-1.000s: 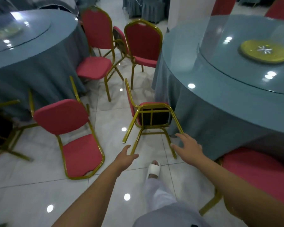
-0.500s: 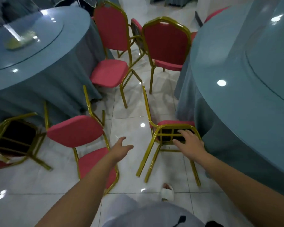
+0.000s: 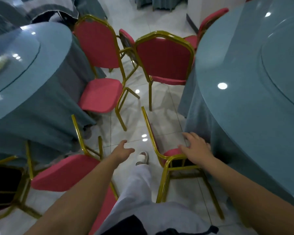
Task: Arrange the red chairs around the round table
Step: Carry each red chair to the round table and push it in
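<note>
A red chair with a gold frame (image 3: 166,164) lies tipped against the cloth of the round grey-blue table (image 3: 244,102) on the right. Its legs point toward me and the dark underside of the seat shows. My right hand (image 3: 196,150) rests flat on the edge of its red seat, fingers spread and not curled around anything. In the aisle, my left hand (image 3: 121,152) hovers open and touches nothing. Farther along the same table, a second red chair (image 3: 165,60) stands upright.
Another round table (image 3: 24,77) fills the left side, with a red chair (image 3: 98,48) upright beside it. A tilted red chair (image 3: 64,172) sits at lower left, with an overturned one (image 3: 5,185) beyond it. My leg and white slipper (image 3: 143,159) stand in the narrow tiled aisle.
I have stepped closer to the tipped chair. My right hand slid from the chair's leg frame up onto the seat edge. My left hand stayed open in the air.
</note>
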Tool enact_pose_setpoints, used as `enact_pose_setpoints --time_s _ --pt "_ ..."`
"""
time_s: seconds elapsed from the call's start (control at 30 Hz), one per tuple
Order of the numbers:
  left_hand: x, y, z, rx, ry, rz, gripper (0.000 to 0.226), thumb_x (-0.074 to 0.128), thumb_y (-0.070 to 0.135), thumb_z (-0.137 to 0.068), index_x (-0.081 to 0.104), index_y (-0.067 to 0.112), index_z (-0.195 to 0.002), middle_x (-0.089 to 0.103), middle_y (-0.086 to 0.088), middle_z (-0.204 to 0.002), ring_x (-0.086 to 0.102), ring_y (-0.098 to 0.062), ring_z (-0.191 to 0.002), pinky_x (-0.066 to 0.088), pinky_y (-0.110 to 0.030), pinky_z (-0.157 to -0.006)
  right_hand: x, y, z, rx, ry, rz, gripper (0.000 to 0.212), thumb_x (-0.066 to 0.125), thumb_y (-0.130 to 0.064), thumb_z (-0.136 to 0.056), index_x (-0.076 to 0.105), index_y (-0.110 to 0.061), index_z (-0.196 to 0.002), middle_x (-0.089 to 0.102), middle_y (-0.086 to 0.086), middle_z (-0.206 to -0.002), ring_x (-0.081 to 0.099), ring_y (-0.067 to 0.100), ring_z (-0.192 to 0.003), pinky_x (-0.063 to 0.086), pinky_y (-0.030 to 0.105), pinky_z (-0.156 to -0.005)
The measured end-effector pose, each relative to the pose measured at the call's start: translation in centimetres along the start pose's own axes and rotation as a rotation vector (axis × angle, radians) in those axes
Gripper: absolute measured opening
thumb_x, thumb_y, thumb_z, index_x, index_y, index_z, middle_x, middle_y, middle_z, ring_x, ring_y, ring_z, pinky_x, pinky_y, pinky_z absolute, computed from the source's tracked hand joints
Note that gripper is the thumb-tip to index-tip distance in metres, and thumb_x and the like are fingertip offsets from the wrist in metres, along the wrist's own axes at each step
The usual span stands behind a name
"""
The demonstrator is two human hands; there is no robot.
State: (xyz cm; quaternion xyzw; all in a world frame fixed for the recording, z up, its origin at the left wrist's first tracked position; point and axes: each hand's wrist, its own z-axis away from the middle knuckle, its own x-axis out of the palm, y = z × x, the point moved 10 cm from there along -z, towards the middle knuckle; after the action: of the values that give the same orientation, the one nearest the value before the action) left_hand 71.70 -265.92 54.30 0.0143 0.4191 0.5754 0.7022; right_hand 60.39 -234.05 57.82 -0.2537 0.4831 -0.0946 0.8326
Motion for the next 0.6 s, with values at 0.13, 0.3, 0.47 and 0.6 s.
enact_pose_setpoints --time_s 0.13,0.3,0.47,0.6 --pt "-1.2 5.7 -9.8 0.050 -0.084 -0.001 0.067 0.064 0.033 -0.094 0.029 0.029 -0.151 0.040 -0.011 -0.152 0.047 -0.032 -0.127 0.040 -0.038 -0.091 1.5 -2.4 -6.5 0.111 -0.028 -0.005 0.068 0.049 -0.058 -0.089 0.030 -0.036 -0.150 0.027 -0.004 -0.159 0.029 0.027 -0.143 0.025 0.052 -0.112" --pt "-2.5 7.7 -21.3 -0.042 -0.224 -0.005 0.067 0.063 0.033 -0.093 0.030 0.028 -0.151 0.043 -0.013 -0.148 0.049 -0.031 -0.120 0.046 -0.042 -0.097 5.9 -6.0 -14.6 0.287 -0.200 0.029 0.069 0.052 -0.052 -0.089 0.027 -0.036 -0.151 0.028 -0.004 -0.159 0.032 0.026 -0.143 0.029 0.046 -0.113" --pt "-3.1 7.2 -33.1 -0.122 -0.290 0.015 0.068 0.063 0.035 -0.092 0.030 0.025 -0.151 0.046 -0.013 -0.144 0.054 -0.029 -0.112 0.047 -0.036 -0.089 11.3 -8.2 -24.9 0.354 -0.313 0.033 0.070 0.054 -0.049 -0.089 0.030 -0.030 -0.152 0.033 0.002 -0.158 0.033 0.026 -0.143 0.031 0.043 -0.115" --pt "-1.6 6.4 -41.8 -0.169 -0.294 0.044 0.069 0.064 0.032 -0.092 0.031 0.020 -0.151 0.053 -0.005 -0.116 0.050 -0.009 -0.077 0.042 -0.027 -0.064 16.7 -8.2 -32.6 0.463 -0.342 -0.131 0.074 0.066 -0.041 -0.083 0.036 -0.027 -0.150 0.037 0.006 -0.154 0.040 0.028 -0.138 0.036 0.041 -0.112"
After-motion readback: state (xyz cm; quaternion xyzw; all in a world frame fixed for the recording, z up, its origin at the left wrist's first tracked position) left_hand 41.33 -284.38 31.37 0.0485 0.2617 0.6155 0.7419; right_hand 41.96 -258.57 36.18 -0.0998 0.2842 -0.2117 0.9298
